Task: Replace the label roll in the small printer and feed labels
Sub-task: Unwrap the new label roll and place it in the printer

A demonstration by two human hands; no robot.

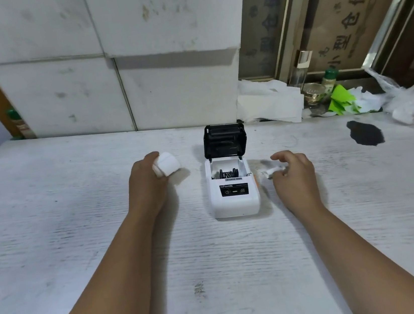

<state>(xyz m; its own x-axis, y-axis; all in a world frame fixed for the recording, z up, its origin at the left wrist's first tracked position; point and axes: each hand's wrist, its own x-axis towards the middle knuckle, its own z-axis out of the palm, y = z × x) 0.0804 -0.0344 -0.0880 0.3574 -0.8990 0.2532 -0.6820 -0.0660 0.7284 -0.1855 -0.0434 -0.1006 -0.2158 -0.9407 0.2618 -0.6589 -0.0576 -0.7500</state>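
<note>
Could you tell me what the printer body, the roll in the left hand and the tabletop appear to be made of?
Printer body: smooth white plastic, probably moulded, given its rounded corners. Roll: matte white paper, apparently wound. Tabletop: seemingly whitewashed wood or laminate, its grain lines scuffed.

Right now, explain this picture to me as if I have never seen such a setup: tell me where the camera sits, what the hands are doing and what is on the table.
There is one picture, taken by a wide-angle camera worn on a person's head, looking forward and down. No robot is involved; the two arms are the person's own.

On the white table stands a small white label printer. Its black lid is flipped up, so the roll compartment is open and holds no roll.

The left hand holds a white label roll beside the printer. The right hand closes on a small white piece; what it is cannot be told.

Further back lie crumpled paper, bottles and a dark stain.
</note>
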